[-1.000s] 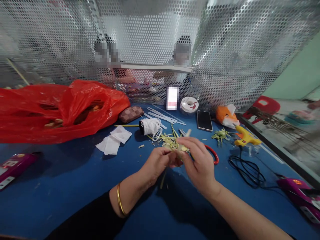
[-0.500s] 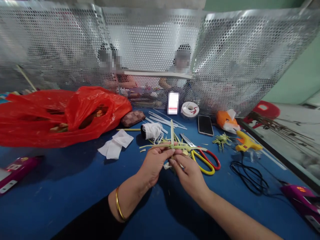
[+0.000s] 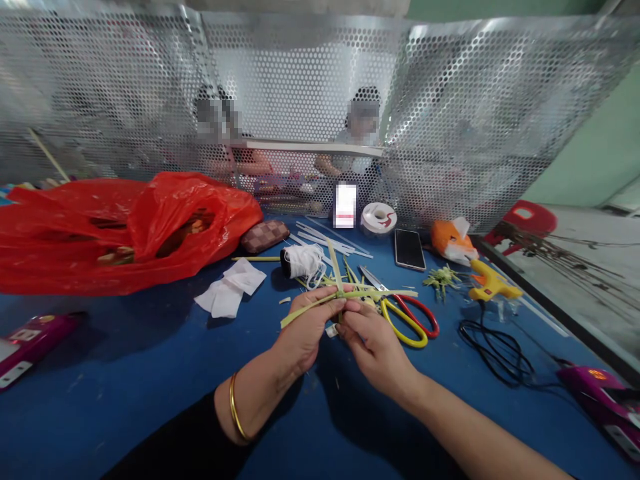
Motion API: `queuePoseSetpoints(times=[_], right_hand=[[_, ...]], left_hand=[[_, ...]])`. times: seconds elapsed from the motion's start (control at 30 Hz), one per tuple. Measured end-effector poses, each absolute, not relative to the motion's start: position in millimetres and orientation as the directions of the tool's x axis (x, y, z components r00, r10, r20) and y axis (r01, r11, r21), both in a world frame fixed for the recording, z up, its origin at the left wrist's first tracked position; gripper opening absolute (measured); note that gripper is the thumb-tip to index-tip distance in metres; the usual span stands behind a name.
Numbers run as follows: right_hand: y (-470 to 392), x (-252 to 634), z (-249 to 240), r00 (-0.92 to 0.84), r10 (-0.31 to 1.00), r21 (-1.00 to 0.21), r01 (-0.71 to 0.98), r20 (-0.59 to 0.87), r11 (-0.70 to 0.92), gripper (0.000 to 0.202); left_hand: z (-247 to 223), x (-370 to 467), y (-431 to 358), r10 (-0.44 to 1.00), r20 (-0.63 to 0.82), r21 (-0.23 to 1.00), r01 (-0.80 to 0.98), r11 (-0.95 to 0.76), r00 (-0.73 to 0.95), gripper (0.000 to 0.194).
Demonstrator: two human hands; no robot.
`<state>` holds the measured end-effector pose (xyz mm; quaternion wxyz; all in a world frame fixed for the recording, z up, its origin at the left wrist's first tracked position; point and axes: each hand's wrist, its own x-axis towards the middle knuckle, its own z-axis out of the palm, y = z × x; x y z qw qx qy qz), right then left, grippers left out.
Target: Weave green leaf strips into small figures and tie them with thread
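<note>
Pale green leaf strips (image 3: 334,263) cross each other at a small knot between my fingertips; one strip stands up, the others reach out left and right. My left hand (image 3: 307,327) is closed, pinching the strips with thumb and fingers. Against it, my right hand (image 3: 373,337) is closed too, its fingertips on the underside of the same strips. Just right of the hands lie scissors (image 3: 409,320) with one red and one yellow handle. Green cut scraps (image 3: 353,275) lie behind the fingers. A spool of white cord (image 3: 304,261) lies behind my left hand.
A red plastic bag (image 3: 200,207) fills the far left. White tissues (image 3: 231,288), a checked pouch (image 3: 265,237), a ribbon roll (image 3: 379,218) and a phone (image 3: 410,249) lie around. At right are a yellow glue gun (image 3: 493,283) and its black cable (image 3: 495,353). Behind the perforated screen (image 3: 300,80) sit two people.
The upright strip has tilted to the left, and the left-hand strip now slants down toward me. Both hands keep their pinch in nearly the same place.
</note>
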<state>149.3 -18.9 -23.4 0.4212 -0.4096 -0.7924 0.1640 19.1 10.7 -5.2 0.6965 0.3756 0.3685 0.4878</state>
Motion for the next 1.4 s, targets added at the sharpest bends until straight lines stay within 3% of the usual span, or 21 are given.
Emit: queuePoseSetpoints(times=[0.2, 0.3, 0.43, 0.53, 0.6, 0.67, 0.77, 0.83, 1.03, 1.27, 1.4], right_hand=[[-20.8, 148.1, -24.7, -0.215, 0.847, -0.637, 0.577, 0.485, 0.511, 0.025], [-24.1, 153.9, -18.7, -0.136, 0.834, -0.636, 0.585, 0.535, 0.503, 0.031], [-25.0, 167.2, -6.1, -0.02, 0.666, -0.443, 0.732, 0.746, 0.517, 0.017], [-17.1, 175.3, -2.3, 0.052, 0.633, -0.391, 0.825, 0.772, 0.409, 0.01], [-9.7, 177.7, -4.5, 0.057, 0.719, -0.464, 0.799, 0.693, 0.384, 0.014], [-3.8, 177.5, -8.7, 0.03, 0.84, -0.611, 0.701, 0.542, 0.369, 0.021], [-1.0, 173.5, -14.3, 0.031, 0.951, -0.857, 0.444, 0.307, 0.262, 0.027], [-2.6, 170.2, -16.3, 0.08, 0.961, -0.926, 0.3, 0.263, 0.229, 0.025], [-2.3, 168.7, -17.7, 0.156, 0.936, -0.931, 0.242, 0.314, 0.272, 0.023], [11.5, 191.8, -6.8, -0.073, 0.992, -0.959, 0.258, 0.104, 0.119, 0.048], [8.3, 192.6, -5.0, -0.228, 0.973, -0.904, 0.407, 0.04, 0.132, 0.042]], left_hand=[[-0.9, 16.9, 12.7, 0.936, -0.203, 0.879, -0.368, 0.304, 0.287, 0.031], [0.2, 15.5, 12.7, 0.937, -0.177, 0.867, -0.402, 0.293, 0.303, 0.029], [-2.5, 15.5, 12.0, 0.914, -0.197, 0.863, -0.381, 0.333, 0.353, 0.03], [-3.4, 17.3, 9.9, 0.911, -0.248, 0.88, -0.316, 0.354, 0.33, 0.026], [-2.8, 18.8, 8.0, 0.91, -0.257, 0.9, -0.262, 0.348, 0.325, 0.021], [-2.3, 20.1, 6.2, 0.901, -0.264, 0.921, -0.189, 0.342, 0.344, 0.017], [-2.4, 21.4, 4.3, 0.879, -0.283, 0.936, -0.088, 0.34, 0.384, 0.013], [-2.5, 21.3, 3.6, 0.863, -0.283, 0.942, -0.047, 0.332, 0.419, 0.014], [-1.0, 19.8, 2.0, 0.862, -0.237, 0.964, -0.004, 0.267, 0.448, 0.019], [-4.0, 16.0, 11.3, 0.882, -0.346, 0.892, -0.18, 0.415, 0.319, 0.036], [-7.0, 12.9, 16.8, 0.89, -0.337, 0.894, -0.191, 0.405, 0.308, 0.032]])
